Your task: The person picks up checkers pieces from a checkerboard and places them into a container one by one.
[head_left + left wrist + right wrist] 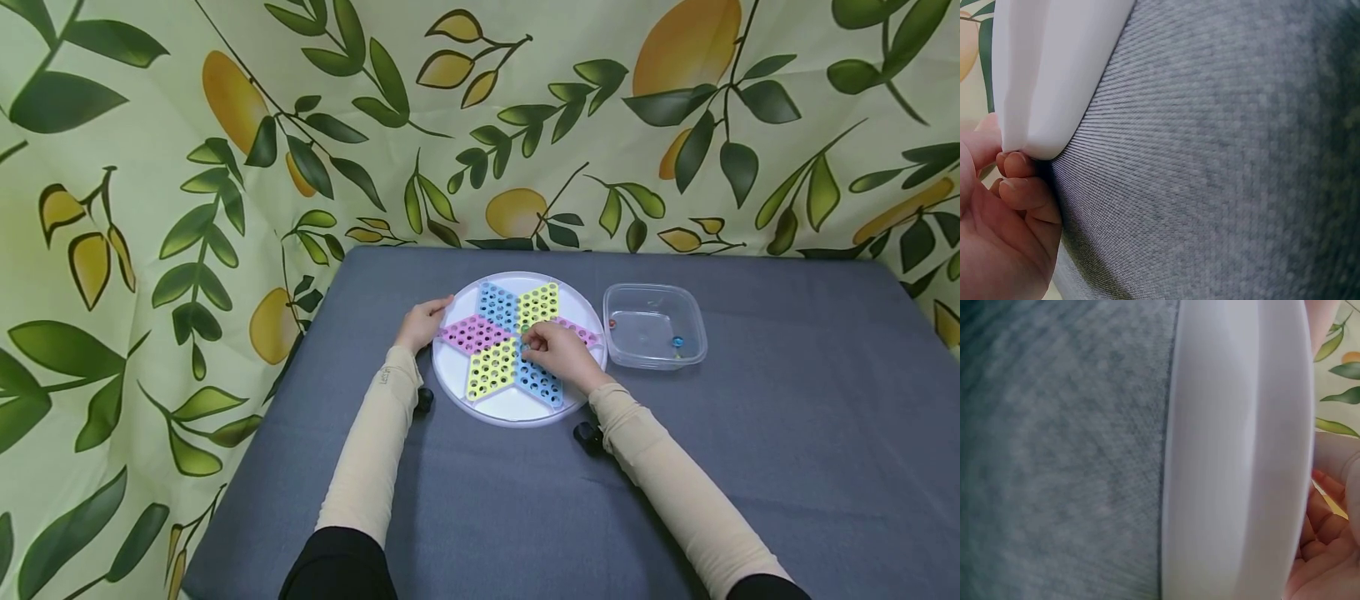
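Note:
A round white Chinese checkers board point(495, 407) lies on the table, with a star of blue, yellow and pink sections full of holes. At its left edge, my left hand point(422, 323) grips the rim, the fingers bent against its side in the left wrist view. My right hand point(558, 352) is over the middle of the board, thumb and fingers bent together, fingertips down near the centre. A small green spot shows by these fingertips; whether they pinch a marble is hidden. In the right wrist view the board's rim point(1222, 456) covers the fingertips.
Right of the board stands a clear plastic container point(654, 363) holding a few small marbles, among them a blue marble point(678, 342). A grey cloth point(480, 517) covers the table. Behind and to the left hangs a leaf-and-fruit patterned curtain point(420, 175).

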Motion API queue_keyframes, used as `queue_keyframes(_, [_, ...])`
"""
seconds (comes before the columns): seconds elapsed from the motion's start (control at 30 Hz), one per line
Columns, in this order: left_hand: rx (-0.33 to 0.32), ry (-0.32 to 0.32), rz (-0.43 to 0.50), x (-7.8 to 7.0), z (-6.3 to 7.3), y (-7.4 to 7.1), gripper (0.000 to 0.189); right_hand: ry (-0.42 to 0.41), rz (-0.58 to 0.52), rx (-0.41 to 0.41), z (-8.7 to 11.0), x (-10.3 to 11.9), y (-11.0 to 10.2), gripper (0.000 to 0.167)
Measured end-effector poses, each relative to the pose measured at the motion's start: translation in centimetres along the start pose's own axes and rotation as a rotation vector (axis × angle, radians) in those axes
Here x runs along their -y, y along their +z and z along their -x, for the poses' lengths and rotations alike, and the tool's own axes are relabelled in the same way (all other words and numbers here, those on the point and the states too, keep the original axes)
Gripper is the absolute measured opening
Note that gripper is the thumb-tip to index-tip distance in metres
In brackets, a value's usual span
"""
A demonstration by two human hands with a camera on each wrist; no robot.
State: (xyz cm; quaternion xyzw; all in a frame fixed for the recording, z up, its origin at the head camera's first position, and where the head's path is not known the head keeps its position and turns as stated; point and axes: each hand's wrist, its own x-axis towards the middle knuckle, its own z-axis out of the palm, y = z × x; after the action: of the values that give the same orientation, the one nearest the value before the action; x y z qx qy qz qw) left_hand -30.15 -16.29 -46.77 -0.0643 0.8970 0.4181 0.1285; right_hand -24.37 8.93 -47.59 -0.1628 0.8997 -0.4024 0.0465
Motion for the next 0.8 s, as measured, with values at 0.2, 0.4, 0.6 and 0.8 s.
queue_keyframes(0.2, [0.000, 0.006, -0.009, 0.1, -0.1, 0.0, 0.037, -0.006, 0.008, -0.004, 0.1, 0.1, 0.0, 0.014])
queue_keyframes(0.4, [-0.004, 0.009, -0.011, 0.1, -0.2, 0.0, 0.037, 0.029, -0.053, 0.018, 0.3, -0.1, -0.3, 0.018])
queue_keyframes(0.6, [-0.014, -0.001, -0.025, -0.1, -0.2, 0.0, 0.036, 0.074, -0.128, 0.030, 0.8, -0.4, -0.7, 0.021])
queue_keyframes(0.8, [-0.012, -0.012, -0.024, -0.3, -0.1, -0.2, 0.036, 0.067, -0.147, 0.036, 1.1, -0.8, -1.1, 0.023])
